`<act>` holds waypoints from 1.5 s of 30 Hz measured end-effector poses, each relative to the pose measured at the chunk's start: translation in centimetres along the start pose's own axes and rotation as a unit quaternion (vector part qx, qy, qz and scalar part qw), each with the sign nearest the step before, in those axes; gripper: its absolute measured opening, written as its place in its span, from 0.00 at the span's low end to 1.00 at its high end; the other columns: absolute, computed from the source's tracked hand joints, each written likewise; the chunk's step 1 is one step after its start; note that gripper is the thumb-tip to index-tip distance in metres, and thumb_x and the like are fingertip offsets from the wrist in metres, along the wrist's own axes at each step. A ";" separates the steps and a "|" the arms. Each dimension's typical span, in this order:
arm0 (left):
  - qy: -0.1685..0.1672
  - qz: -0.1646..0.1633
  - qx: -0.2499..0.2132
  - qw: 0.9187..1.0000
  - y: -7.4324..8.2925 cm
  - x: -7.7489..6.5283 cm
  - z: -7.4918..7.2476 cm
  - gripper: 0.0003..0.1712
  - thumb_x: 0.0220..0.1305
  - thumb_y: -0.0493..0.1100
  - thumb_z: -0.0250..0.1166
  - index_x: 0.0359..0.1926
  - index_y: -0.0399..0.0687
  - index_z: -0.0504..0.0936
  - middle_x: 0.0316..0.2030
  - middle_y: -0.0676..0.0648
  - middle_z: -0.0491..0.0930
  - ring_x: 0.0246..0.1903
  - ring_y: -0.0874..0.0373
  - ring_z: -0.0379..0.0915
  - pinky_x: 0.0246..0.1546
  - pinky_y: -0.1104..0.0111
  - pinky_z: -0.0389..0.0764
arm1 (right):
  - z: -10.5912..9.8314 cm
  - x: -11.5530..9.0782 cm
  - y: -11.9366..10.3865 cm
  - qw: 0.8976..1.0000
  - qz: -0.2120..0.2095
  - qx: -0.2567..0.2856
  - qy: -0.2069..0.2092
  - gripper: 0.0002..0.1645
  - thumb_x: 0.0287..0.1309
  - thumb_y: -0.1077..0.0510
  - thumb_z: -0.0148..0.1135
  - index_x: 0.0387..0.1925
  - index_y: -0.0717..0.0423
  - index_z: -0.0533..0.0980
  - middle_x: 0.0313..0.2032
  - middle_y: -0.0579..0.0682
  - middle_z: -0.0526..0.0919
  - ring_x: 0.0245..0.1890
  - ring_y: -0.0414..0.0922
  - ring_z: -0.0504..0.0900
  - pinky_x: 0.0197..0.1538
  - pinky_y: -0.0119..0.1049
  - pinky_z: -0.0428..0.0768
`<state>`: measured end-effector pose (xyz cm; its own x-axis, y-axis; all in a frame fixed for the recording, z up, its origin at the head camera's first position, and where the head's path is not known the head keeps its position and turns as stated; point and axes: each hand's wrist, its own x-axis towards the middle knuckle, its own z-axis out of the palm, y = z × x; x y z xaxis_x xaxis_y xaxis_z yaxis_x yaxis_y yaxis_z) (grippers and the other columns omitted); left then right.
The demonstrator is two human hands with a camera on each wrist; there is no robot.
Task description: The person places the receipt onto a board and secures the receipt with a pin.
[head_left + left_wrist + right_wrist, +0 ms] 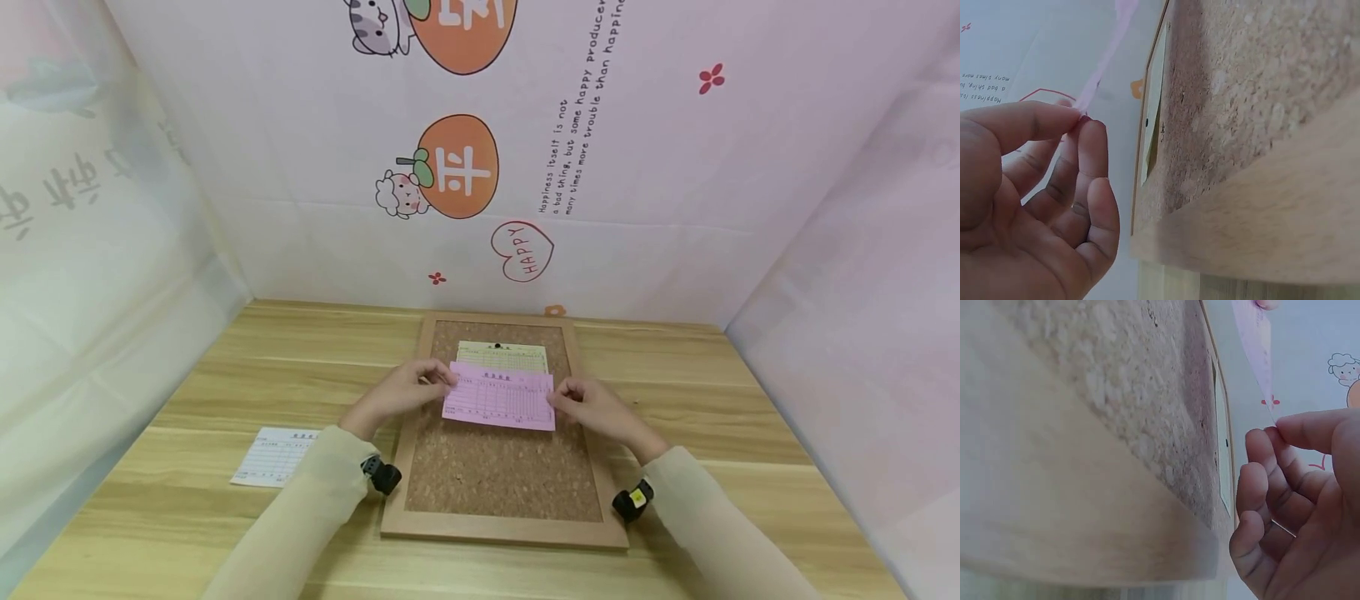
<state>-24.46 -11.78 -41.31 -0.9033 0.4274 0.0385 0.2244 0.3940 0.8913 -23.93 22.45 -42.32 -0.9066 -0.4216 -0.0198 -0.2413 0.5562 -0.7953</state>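
A pink printed form (498,398) is stretched between both hands above a wood-framed cork board (502,475). My left hand (405,392) pinches its left edge between thumb and fingertip; my right hand (596,408) pinches the right edge the same way. Behind the pink sheet, a yellow form (517,357) lies on the cork with a black pin (498,345) at its top edge. The pink sheet covers the lower part of the yellow one. Both wrist views show the pink sheet held off the cork, with the yellow form's lower edge lifting slightly in the left wrist view.
On the wooden table (225,375) to the left lies a white form (270,457), partly hidden by the left sleeve. The board's wooden frame (502,530) faces me. A printed white backdrop (322,167) stands behind the table, with pale sheets at both sides.
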 end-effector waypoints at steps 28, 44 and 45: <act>-0.025 -0.060 0.049 0.997 -0.5 1.2 1.6 0.06 0.67 0.33 0.60 0.42 0.39 0.82 0.37 0.46 0.80 0.34 0.55 0.75 0.32 0.66 0.76 | -0.2 0.8 0.2 0.996 0.059 -0.047 -0.047 0.13 0.72 0.57 0.56 0.32 0.61 0.77 0.24 0.51 0.76 0.21 0.41 0.70 0.23 0.32 0.68; -0.006 -0.105 0.070 0.992 -0.9 2.2 2.2 0.11 0.65 0.35 0.64 0.46 0.39 0.74 0.37 0.44 0.79 0.32 0.54 0.75 0.30 0.68 0.74 | -0.3 1.4 0.0 0.991 0.080 -0.091 -0.060 0.14 0.71 0.56 0.57 0.29 0.59 0.76 0.24 0.50 0.77 0.22 0.42 0.71 0.24 0.34 0.71; -0.004 -0.107 0.073 0.992 -0.9 2.2 2.2 0.11 0.64 0.35 0.64 0.46 0.39 0.73 0.38 0.44 0.79 0.33 0.54 0.74 0.31 0.67 0.74 | -0.2 1.4 0.0 0.990 0.083 -0.094 -0.060 0.14 0.71 0.56 0.57 0.28 0.58 0.76 0.23 0.49 0.76 0.21 0.41 0.71 0.24 0.34 0.71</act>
<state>-25.88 -9.37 -43.01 -0.9328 0.3283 -0.1490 0.0791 0.5896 0.8038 -25.32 21.99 -42.19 -0.8940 -0.3892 -0.2219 -0.1631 0.7441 -0.6478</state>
